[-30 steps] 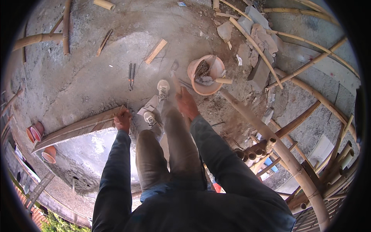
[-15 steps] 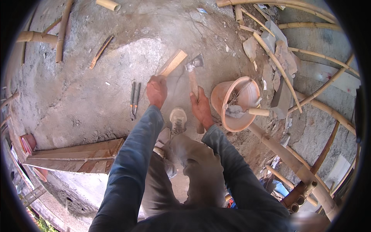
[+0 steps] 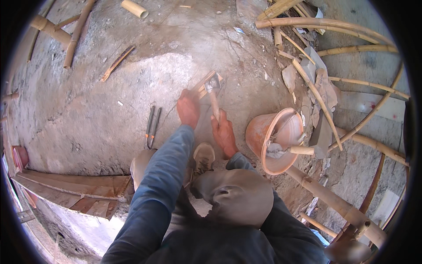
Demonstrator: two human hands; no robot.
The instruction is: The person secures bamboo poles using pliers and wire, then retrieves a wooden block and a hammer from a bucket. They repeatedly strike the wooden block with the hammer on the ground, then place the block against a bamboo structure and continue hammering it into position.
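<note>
Dusty concrete floor (image 3: 88,127) fills the middle of the view, with bamboo (image 3: 290,22) lying along the rim from one to four o'clock. Taking twelve as the top of the view, the wood (image 3: 203,82) lies just above centre, low over the floor or on it; which of the two cannot be told.

Work on the wood looks under way rather than finished: both hands are engaged, the hatchet (image 3: 214,99) is at the wood, and no severed part can be made out clearly. Whether the blade has bitten in is hidden behind its head, so how much cutting is left cannot be judged.

The wood's long axis runs from about half past seven, at the left hand (image 3: 189,109), to half past one, where its far end points. The left hand's grip is closed round the near end. The right hand (image 3: 225,134) grips the hatchet by its handle, the head pointing just short of twelve and overlapping the wood near its far end.

From the wood, a bucket (image 3: 257,134) leans at half past four, pincers (image 3: 150,119) lie at half past seven, a strip (image 3: 116,64) just past nine, and boards (image 3: 74,187) near eight, farther out.
</note>
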